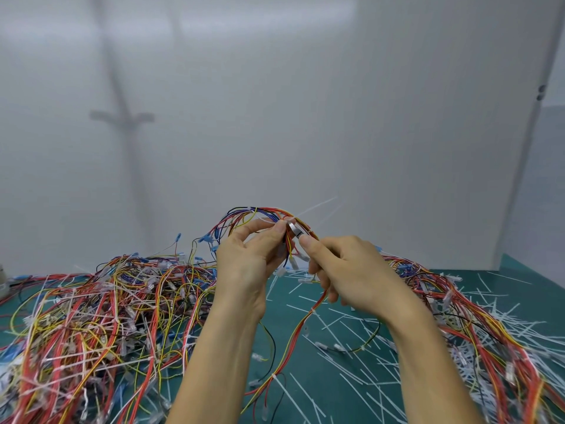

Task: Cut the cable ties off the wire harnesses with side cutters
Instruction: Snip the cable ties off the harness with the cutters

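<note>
Two hands are working mid-frame | left hand point(244, 261) is pinching one wire harness point(260, 210) | right hand point(348, 270) is gripping one side cutters point(294, 230), nose pointing upper left at cable tie point(316, 205) | two harness piles point(91, 316) are flanking

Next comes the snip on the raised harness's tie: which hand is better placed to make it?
Right. The right hand grips the side cutters, whose metal tip sits against the wire harness beside the white cable tie. The left hand only pinches that harness, holding it up.
</note>
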